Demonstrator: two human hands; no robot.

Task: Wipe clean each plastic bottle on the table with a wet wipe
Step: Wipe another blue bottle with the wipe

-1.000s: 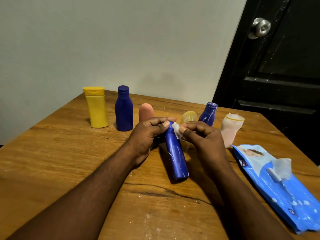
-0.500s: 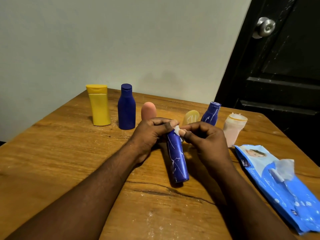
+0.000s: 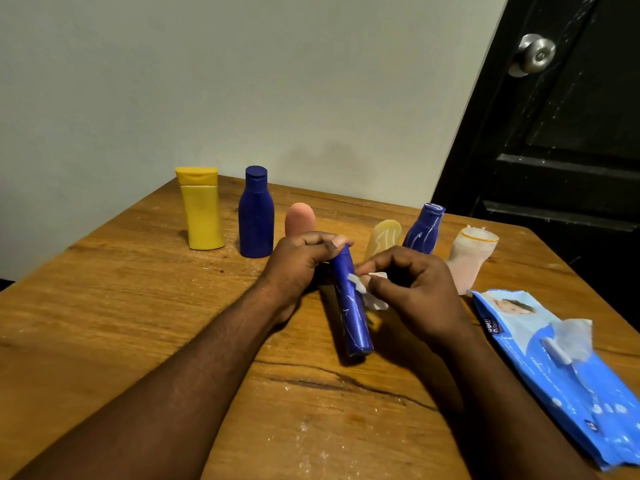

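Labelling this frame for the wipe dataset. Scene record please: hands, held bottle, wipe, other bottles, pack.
left hand: grips the upper end of the held blue bottle
right hand: pinches the wet wipe against that bottle's side
held bottle state: tilted, white streaks on it
back row, left to right: yellow bottle, dark blue bottle, pink bottle, pale yellow bottle, streaked blue bottle, translucent bottle
wipe pack: lies on the table at the right, a spare wipe poking out
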